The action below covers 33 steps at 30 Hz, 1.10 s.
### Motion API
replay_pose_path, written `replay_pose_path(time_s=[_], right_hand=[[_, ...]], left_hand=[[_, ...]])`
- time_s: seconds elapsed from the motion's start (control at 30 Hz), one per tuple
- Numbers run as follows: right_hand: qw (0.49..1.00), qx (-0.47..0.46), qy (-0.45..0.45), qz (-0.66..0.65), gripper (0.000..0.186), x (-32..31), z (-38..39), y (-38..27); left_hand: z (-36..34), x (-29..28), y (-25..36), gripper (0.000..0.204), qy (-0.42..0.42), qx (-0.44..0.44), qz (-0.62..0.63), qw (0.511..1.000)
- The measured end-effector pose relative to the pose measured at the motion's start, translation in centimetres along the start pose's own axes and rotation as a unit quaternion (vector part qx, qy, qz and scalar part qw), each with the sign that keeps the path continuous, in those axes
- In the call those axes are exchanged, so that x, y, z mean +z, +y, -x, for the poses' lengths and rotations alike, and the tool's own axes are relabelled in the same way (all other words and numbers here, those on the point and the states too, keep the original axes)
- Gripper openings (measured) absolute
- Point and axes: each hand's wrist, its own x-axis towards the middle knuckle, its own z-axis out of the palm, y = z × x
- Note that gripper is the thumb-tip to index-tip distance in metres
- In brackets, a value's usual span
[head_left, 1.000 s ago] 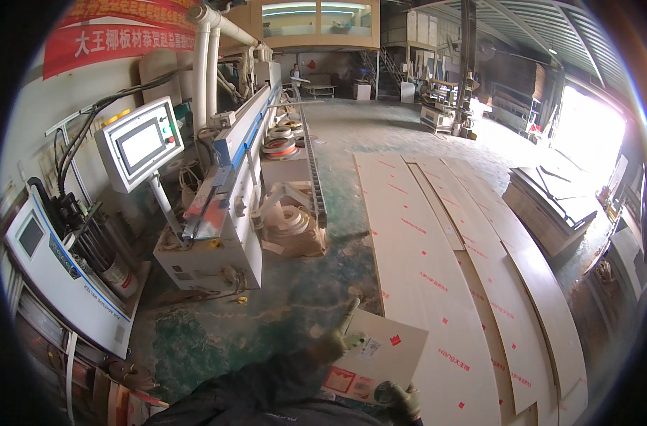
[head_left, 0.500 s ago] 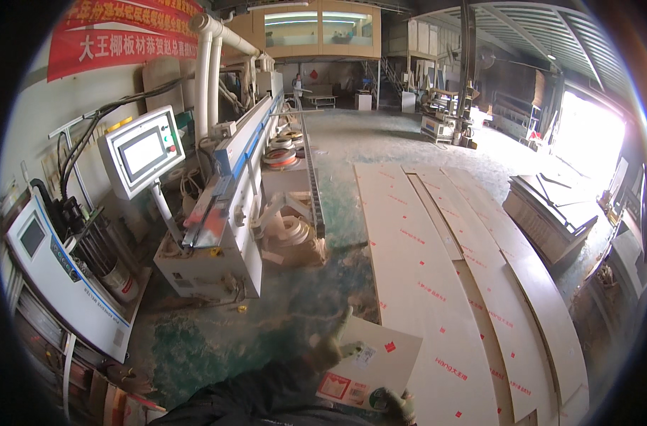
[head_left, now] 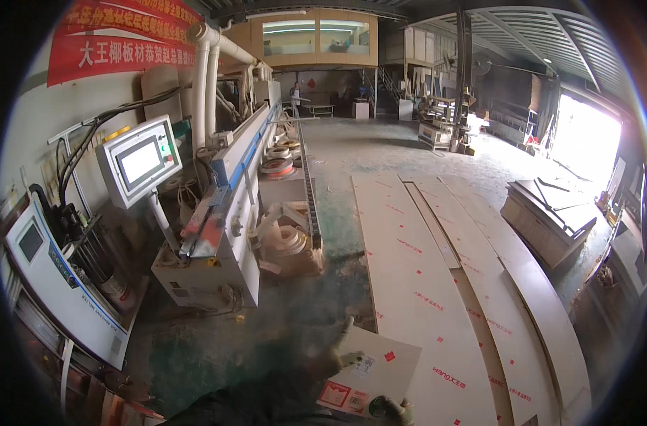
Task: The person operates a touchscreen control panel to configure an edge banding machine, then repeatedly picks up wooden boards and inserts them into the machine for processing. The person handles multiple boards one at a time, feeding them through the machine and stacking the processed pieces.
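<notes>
A small pale rectangular board (head_left: 394,369) with red print and stuck-on labels is tilted low in front of me. My left hand (head_left: 341,348), in a light work glove, is closed on the board's left edge, with fingers lying over its face. My right hand (head_left: 398,410), also gloved, grips the lower right corner; part of it is cut off by the frame's lower edge. Just right of the board are long pale panels (head_left: 423,284) with red markings, laid lengthwise and partly overlapping.
A long edge-banding machine (head_left: 231,248) with a screen panel (head_left: 140,162) stands at left. Nearer is a white-and-blue cabinet (head_left: 68,284). Rolls of banding (head_left: 284,241) sit beside the machine. A stack of boards (head_left: 547,213) stands at right. A person (head_left: 296,94) is far back.
The view has shifted slightly, so the machine and panels sit a little lower. Both hands keep their hold on the small board, which stays nearly in place.
</notes>
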Motion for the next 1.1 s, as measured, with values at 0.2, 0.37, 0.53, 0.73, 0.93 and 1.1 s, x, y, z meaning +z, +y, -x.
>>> replay_pose_path(time_s=[0.2,0.37,0.53,0.73,0.93,1.1], right_hand=[[0.902,0.300,0.060,-0.305,0.030,0.1,-0.1,1.4],[1.000,0.007,0.011,0.017,0.026,0.0,1.4,3.5],[0.999,0.005,-0.029,0.029,0.036,-0.4,2.2,4.5],[0.996,-0.025,-0.013,0.085,0.041,-0.4,2.3,5.2],[0.997,0.008,-0.030,0.067,0.044,-0.6,2.6,6.1],[0.998,0.004,-0.016,0.068,0.041,-0.3,2.9,6.9]], left_hand=[[0.1,0.2,-0.3,0.106,0.000,0.009,0.013,1.000],[0.1,0.1,-0.4,0.106,0.001,0.010,0.027,1.000],[-0.1,0.4,-1.0,0.106,0.006,0.023,0.082,0.996],[-0.2,0.3,0.1,0.107,0.023,0.038,0.013,0.999],[-0.3,0.0,0.5,0.107,0.027,0.054,-0.072,0.996],[-0.5,0.1,-0.6,0.107,0.005,0.013,0.004,1.000]])
